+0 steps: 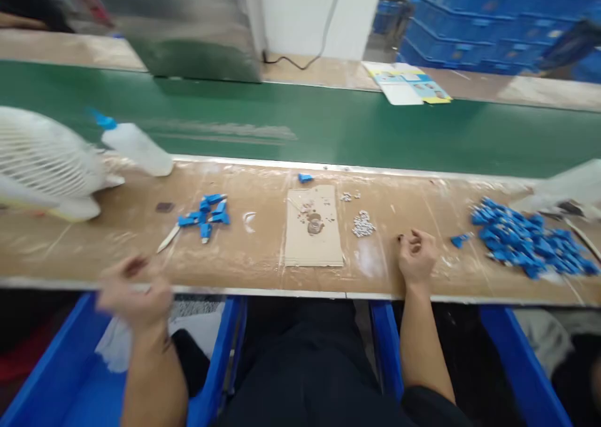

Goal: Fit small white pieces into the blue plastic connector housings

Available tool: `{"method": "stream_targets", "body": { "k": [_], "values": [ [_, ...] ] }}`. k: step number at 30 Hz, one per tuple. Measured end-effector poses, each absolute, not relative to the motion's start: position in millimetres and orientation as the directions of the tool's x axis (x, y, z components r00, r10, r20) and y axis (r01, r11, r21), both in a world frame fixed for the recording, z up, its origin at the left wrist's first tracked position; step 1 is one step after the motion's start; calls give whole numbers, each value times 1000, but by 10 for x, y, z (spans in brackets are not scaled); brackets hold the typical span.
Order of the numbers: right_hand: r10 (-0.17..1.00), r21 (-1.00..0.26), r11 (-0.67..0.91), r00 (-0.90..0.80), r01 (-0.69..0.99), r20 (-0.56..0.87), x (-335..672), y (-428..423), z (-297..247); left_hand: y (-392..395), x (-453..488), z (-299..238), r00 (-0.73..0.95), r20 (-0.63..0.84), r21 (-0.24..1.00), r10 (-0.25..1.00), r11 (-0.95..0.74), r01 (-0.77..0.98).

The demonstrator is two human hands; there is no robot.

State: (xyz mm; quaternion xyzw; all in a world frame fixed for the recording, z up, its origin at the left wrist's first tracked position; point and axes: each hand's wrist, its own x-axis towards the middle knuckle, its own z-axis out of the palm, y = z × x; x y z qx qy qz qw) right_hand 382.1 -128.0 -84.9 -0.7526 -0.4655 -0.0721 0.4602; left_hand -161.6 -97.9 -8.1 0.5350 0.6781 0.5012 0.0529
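My left hand (pixel 136 292) is over the table's front edge at the left, smeared by motion, so I cannot tell what its fingers do. Just beyond it lie a pale pointed tool (pixel 168 238) and a small group of blue plastic parts (pixel 205 216). My right hand (pixel 417 255) rests on the table with its fingers curled together, a tiny dark spot at the fingertips; what they hold is unclear. Left of this hand is a pile of small whitish-grey pieces (pixel 364 225). A cardboard sheet (pixel 312 252) with brown smears lies in the middle.
A big heap of blue parts (pixel 530 239) lies at the right, with one stray part (pixel 460 240) beside it. A white fan (pixel 47 164) and a squeeze bottle (pixel 138 148) stand at the left. Beyond runs a green belt (pixel 319 120). Blue bins (pixel 84 377) sit below the table edge.
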Motion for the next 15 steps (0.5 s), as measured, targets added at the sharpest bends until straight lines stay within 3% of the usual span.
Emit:
{"method": "stream_targets", "body": {
  "k": [1, 2, 4, 9, 12, 15],
  "values": [
    [623, -641, -104, 552, 761, 555, 3765, -1235, -800, -764, -1563, -84, -389, 526, 655, 756, -69, 752],
    [617, -652, -52, 538, 756, 574, 3703, -1177, -737, -553, -1520, -102, -254, 510, 584, 822, -114, 803],
    [627, -647, 83, 465, 758, 625, 3568, -1032, -561, -193, -1460, -155, -167, 470, 541, 867, -133, 830],
    [588, -516, 356, 242, 779, 771, 3289, -564, -73, 156, -1361, -241, 165, 149, 258, 975, -199, 945],
    [605, -529, 363, 238, 767, 760, 3227, -325, -48, 145, -1346, -283, 222, 64, 195, 973, -230, 954],
    [671, -613, 328, 279, 719, 687, 3229, -240, -204, 128, -1396, -389, 247, 131, 227, 960, -272, 935]
  ]
}}
